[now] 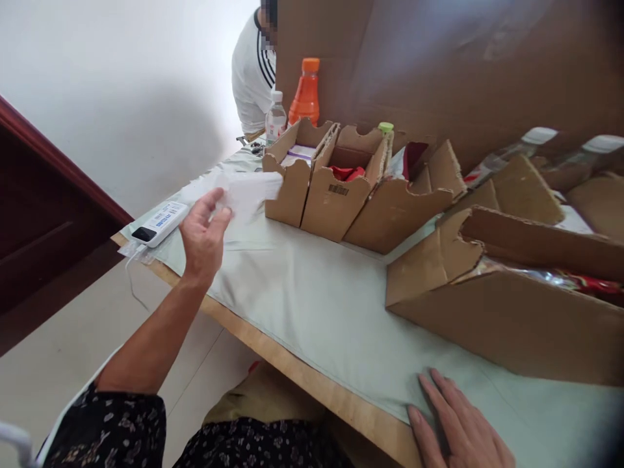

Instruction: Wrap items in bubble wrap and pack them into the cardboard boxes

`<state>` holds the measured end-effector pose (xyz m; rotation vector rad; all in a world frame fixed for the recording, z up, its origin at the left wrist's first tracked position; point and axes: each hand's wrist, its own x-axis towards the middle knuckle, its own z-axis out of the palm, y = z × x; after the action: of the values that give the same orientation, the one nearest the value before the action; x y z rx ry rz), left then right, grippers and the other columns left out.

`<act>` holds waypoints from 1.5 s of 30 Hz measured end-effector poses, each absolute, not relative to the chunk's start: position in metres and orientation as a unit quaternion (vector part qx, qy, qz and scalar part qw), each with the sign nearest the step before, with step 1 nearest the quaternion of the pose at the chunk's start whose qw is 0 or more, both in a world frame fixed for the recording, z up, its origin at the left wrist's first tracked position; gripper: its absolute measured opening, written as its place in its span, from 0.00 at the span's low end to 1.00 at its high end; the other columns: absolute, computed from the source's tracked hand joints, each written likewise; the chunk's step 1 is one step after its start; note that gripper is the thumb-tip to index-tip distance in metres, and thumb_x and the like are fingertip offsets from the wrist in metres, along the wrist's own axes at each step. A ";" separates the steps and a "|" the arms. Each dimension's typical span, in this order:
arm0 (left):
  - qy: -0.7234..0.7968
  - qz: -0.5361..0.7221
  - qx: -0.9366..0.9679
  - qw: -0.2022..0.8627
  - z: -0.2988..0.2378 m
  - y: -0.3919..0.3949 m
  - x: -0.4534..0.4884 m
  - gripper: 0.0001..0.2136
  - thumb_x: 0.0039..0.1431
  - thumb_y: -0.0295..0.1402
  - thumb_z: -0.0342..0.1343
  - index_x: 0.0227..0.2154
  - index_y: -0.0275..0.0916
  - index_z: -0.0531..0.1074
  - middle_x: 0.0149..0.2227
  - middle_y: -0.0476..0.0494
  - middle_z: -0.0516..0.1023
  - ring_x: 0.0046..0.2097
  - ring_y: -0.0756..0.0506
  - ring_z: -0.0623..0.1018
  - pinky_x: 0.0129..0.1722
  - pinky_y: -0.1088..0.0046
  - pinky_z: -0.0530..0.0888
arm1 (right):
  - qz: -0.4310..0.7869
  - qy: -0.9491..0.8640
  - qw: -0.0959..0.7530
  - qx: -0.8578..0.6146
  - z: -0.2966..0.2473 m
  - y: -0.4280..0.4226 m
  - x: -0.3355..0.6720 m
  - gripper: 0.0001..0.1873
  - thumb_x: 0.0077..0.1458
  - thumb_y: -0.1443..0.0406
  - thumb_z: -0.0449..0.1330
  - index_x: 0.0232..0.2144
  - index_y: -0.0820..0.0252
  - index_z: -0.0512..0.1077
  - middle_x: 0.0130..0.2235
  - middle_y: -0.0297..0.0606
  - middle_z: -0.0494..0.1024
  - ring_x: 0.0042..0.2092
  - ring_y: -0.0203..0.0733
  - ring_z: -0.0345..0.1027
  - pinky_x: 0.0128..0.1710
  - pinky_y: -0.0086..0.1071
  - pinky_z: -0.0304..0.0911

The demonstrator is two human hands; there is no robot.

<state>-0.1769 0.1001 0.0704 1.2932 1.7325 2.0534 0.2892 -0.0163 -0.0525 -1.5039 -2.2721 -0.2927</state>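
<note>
Left hand [202, 234]: grip pinches white sheet [251, 192].
Handling: seems light, limp; hold its edge.
Right hand [463, 429]: open, flat on surface [316, 305].

I can read no words here. A barcode [338, 189] sits on the front of one cardboard bin [331, 208]. Blue print on the white device [158, 223] is too blurred to read.

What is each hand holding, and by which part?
The left hand pinches a blurred white sheet at its near edge; the right hand lies flat on the cloth, empty.
</note>
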 end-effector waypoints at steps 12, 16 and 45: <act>0.515 0.412 0.379 0.649 0.033 -0.002 -0.012 0.17 0.51 0.42 0.68 0.41 0.37 0.83 0.34 0.44 0.83 0.31 0.49 0.76 0.32 0.72 0.74 | 0.184 -0.738 0.383 -0.524 0.003 -0.039 0.235 0.47 0.64 0.53 0.62 0.76 0.45 0.43 0.75 0.50 0.54 0.74 0.60 0.53 0.67 0.62 0.61; 0.532 0.307 0.503 0.609 0.030 -0.011 0.003 0.16 0.52 0.40 0.66 0.42 0.38 0.82 0.39 0.43 0.84 0.38 0.45 0.79 0.39 0.68 0.75 | 0.362 -0.616 0.422 -0.558 0.002 -0.028 0.245 0.42 0.65 0.45 0.58 0.73 0.51 0.53 0.72 0.53 0.61 0.69 0.59 0.63 0.61 0.56 0.68; 0.453 0.141 0.877 0.072 0.052 0.047 0.019 0.19 0.62 0.30 0.55 0.55 0.39 0.78 0.68 0.29 0.68 0.69 0.27 0.66 0.67 0.38 0.62 | -0.018 -0.580 0.347 -0.736 0.000 -0.031 0.296 0.22 0.62 0.53 0.57 0.52 0.59 0.73 0.63 0.57 0.73 0.60 0.64 0.68 0.56 0.59 0.61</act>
<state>0.0186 0.0465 0.0521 2.6373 1.3621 0.4240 0.2958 -0.0315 0.0005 -1.9101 -1.5045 -0.0456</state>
